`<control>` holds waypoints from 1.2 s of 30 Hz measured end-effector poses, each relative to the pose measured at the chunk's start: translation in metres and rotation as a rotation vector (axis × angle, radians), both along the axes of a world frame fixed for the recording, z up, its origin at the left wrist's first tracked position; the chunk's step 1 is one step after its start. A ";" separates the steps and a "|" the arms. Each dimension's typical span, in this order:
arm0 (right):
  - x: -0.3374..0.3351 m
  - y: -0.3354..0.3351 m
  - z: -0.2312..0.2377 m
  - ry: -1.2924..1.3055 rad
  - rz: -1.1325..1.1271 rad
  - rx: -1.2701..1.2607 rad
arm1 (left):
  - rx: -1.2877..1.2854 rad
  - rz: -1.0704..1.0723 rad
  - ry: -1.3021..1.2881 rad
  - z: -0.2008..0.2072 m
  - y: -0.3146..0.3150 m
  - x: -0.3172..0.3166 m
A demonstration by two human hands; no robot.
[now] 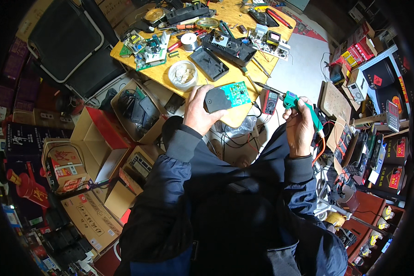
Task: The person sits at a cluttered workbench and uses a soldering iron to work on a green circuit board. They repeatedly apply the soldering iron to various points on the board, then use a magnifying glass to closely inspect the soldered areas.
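My left hand (198, 114) is closed around the black cover plate of a green circuit board (239, 93), its thumb along the near edge and fingers behind. The board's populated green side points right, above the table's near edge. In my right hand (300, 131) is a green soldering iron (317, 120), with an orange cord trailing from its lower end. The iron's dark barrel points up and left, its tip beyond the board's right end and apart from it. A red multimeter (270, 102) lies between the board and the iron.
On the wooden table (161, 73) stand a white tub (182, 75) of pale lumps, a solder spool (189, 42), a black open case (229, 48), a black tray (209, 64) and other circuit boards (147, 50). Cardboard boxes (92, 218) crowd the left; cables (234, 139) hang below the table.
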State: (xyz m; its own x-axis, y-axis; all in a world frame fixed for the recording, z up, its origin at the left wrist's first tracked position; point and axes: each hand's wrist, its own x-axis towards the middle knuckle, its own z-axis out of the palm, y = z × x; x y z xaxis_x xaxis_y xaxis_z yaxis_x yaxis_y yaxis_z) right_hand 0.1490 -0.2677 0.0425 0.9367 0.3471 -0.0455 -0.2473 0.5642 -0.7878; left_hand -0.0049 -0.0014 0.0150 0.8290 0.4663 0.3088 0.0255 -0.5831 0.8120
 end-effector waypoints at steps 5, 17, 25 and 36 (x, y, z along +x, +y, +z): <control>-0.002 -0.005 0.001 0.013 -0.025 -0.076 | -0.014 0.022 -0.026 -0.001 -0.004 -0.002; 0.001 -0.025 -0.007 -0.012 -0.068 -0.110 | 0.037 0.009 0.008 -0.001 -0.002 -0.001; -0.004 -0.026 -0.007 -0.003 -0.092 -0.088 | 0.013 -0.011 0.022 0.002 0.000 0.001; -0.004 -0.023 -0.016 0.049 -0.078 -0.129 | 0.078 0.022 0.013 -0.002 -0.003 0.000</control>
